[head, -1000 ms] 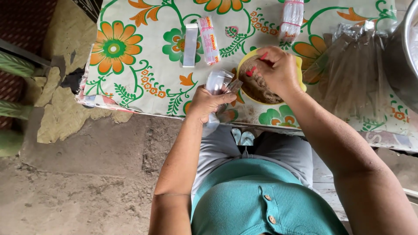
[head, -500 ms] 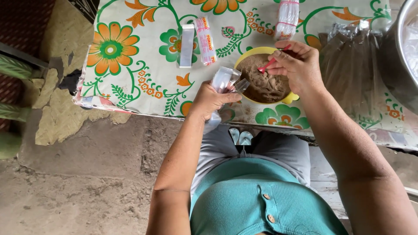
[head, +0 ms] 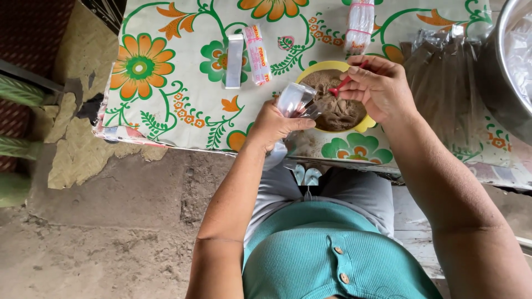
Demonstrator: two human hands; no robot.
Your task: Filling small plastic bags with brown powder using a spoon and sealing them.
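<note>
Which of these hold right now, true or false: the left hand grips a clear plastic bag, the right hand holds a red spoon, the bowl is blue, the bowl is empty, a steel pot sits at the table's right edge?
1. The left hand grips a clear plastic bag. True.
2. The right hand holds a red spoon over the bowl. True.
3. The bowl is blue. False: its rim is yellow.
4. The bowl is empty. False: it holds a brown powdery mix.
5. A steel pot sits at the right edge of the flowered tablecloth. True.
</note>
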